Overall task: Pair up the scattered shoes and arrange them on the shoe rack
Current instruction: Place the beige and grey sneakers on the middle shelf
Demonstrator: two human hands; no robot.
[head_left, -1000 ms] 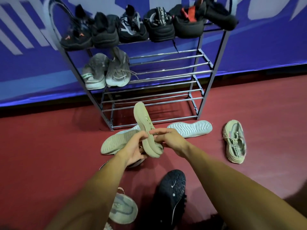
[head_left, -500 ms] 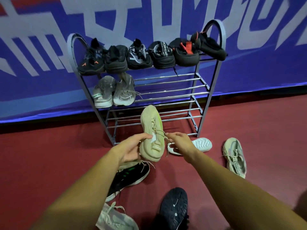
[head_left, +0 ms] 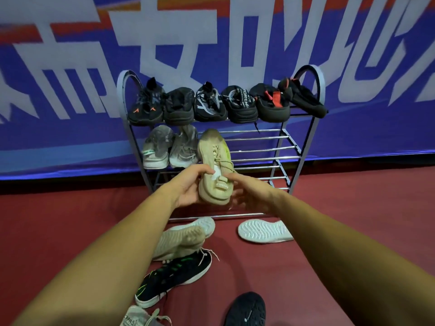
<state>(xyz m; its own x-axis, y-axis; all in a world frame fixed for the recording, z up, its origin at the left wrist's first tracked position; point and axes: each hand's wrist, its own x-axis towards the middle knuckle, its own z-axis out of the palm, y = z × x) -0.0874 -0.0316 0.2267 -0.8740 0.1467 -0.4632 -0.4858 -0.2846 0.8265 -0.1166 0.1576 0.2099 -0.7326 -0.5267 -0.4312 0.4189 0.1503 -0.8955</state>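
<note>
Left grip [head_left: 188, 191]: curling round the heel end of the beige shoe [head_left: 213, 161], with the thumb lying over the top near the tongue and the fingers wrapping underneath.
Right grip [head_left: 250, 194]: hovering at the right side of the same heel, its fingers showing only as a blur; I cannot tell whether it is clasping the shoe or merely touching it.
Beige shoe, place: hanging off the floor in front of the shoe rack [head_left: 305, 154], toe pointing up and away at the second shelf, just beside the right shoe of the grey pair [head_left: 169, 148]. Whether the toe is resting on the rails cannot be told.
Beige shoe, look: showing a sandy knit upper, a thick pale sole, loose laces of the same colour, a yellow-green stripe along its right side, and a lettered strap tab across the heel opening.
Shoe rack: standing on the red floor [head_left: 353, 231] against a blue banner [head_left: 70, 137], with a grey frame, arched ends and silver rails.
Top shelf: carrying six dark shoes [head_left: 211, 104] in a row, the rightmost one jutting past the frame.
Second shelf: holding the grey pair at its left end.
Floor by the rack: another beige shoe [head_left: 179, 241] is lying sole up, overlapping a white-soled shoe [head_left: 204, 225]; a second white sole [head_left: 263, 231] is lying apart to the right.
Nearer floor: a black shoe with green stripes [head_left: 174, 278], a black upturned sole [head_left: 247, 309] and a grey shoe [head_left: 138, 318] are lying near the bottom edge.
</note>
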